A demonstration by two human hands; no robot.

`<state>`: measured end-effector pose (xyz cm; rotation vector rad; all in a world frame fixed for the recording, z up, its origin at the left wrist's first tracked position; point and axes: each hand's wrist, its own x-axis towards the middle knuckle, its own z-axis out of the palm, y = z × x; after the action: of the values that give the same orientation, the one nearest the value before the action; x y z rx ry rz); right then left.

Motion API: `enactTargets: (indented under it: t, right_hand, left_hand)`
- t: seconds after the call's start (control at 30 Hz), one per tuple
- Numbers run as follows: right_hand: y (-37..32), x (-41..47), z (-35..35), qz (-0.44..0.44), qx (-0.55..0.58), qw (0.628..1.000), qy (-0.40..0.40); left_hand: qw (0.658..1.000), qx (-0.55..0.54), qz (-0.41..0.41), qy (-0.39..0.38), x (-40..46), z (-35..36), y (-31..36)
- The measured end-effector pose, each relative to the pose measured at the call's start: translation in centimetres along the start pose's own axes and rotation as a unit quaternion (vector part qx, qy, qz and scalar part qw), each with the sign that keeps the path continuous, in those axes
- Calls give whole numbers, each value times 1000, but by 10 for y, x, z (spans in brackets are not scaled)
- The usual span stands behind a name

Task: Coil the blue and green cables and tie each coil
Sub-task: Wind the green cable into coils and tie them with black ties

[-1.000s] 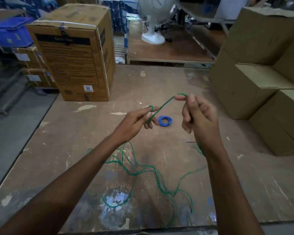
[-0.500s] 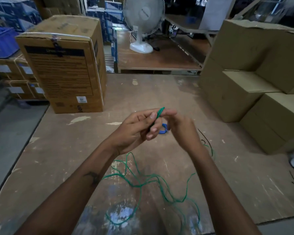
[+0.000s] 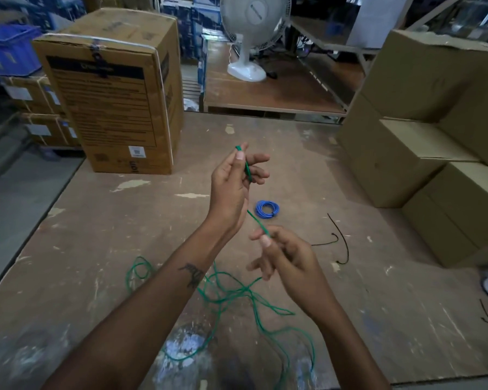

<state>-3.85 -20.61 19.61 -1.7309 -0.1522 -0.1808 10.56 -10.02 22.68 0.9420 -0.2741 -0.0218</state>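
Note:
My left hand (image 3: 234,182) is raised above the table and pinches a folded end of the green cable (image 3: 231,294) between thumb and fingers. The cable runs down behind that hand to my right hand (image 3: 282,254), which pinches it between thumb and forefinger. Below, the cable lies in loose tangled loops on the brown table (image 3: 102,235) near me. The blue cable (image 3: 267,209) lies as a small coil on the table just beyond my right hand; whether it is tied I cannot tell.
Two black ties (image 3: 339,240) lie right of the blue coil, another (image 3: 485,312) near the right edge. A tall printed carton (image 3: 110,91) stands at the back left, stacked plain cartons (image 3: 423,136) at the right. A white fan (image 3: 250,38) stands on the far table.
My hands have parted: the left rose with the folded green end, the right dropped toward me along the cable. The blue coil, hidden behind my hands before, now shows.

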Motion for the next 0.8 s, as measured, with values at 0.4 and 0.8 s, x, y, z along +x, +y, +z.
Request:
enactTargets:
  t: [0.4,0.8]
  right_hand:
    - [-62,27,-57,-139,-256,950,110]
    - [-19,99,-68,2,29,979,203]
  left_hand:
    - [885,349,16,-308,-37,-17,-17]
    - [954,94,-127,-254,-87,-3,-6]
